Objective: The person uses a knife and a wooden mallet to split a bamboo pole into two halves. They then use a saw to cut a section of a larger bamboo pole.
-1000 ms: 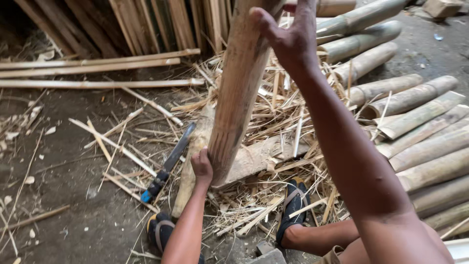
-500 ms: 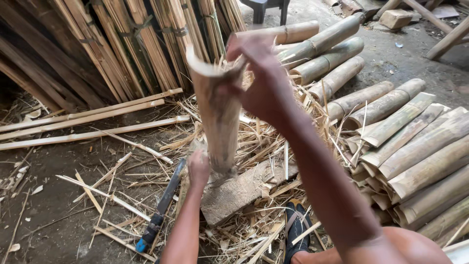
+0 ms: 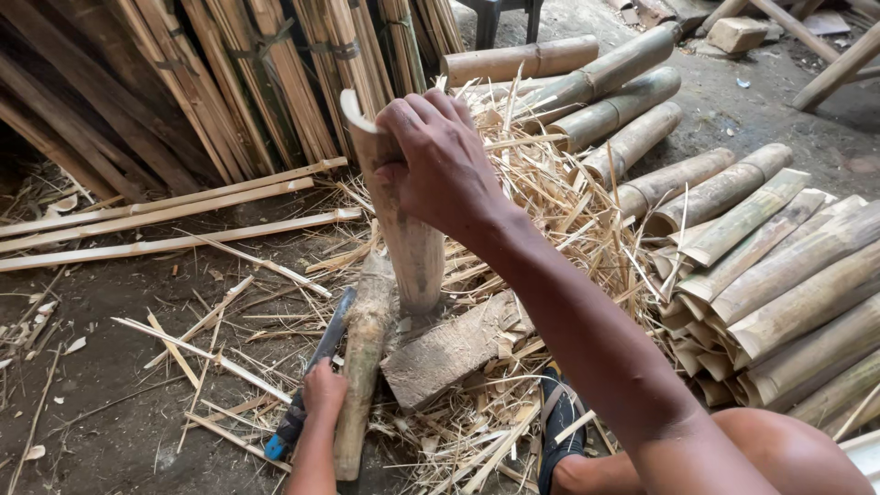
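My right hand (image 3: 440, 160) grips the top of a split bamboo piece (image 3: 408, 243) that stands upright on a flat wooden block (image 3: 449, 353). Lower down, my left hand (image 3: 323, 390) is closed over the handle of a long knife (image 3: 325, 335) with a blue handle end (image 3: 275, 447), which lies on the ground. A thick wooden club (image 3: 362, 367) lies right beside that hand, touching the block. My sandalled foot (image 3: 559, 426) rests in the shavings to the right.
Split bamboo sections (image 3: 788, 275) are stacked at the right, round bamboo lengths (image 3: 605, 92) behind. Bundles of bamboo slats (image 3: 247, 82) lean at the back left. Long strips (image 3: 165, 220) and loose shavings (image 3: 550, 211) cover the dirt floor.
My left hand has left the foot of the bamboo piece and dropped down to the knife handle. My right hand still holds the piece upright, and the view has shifted closer.
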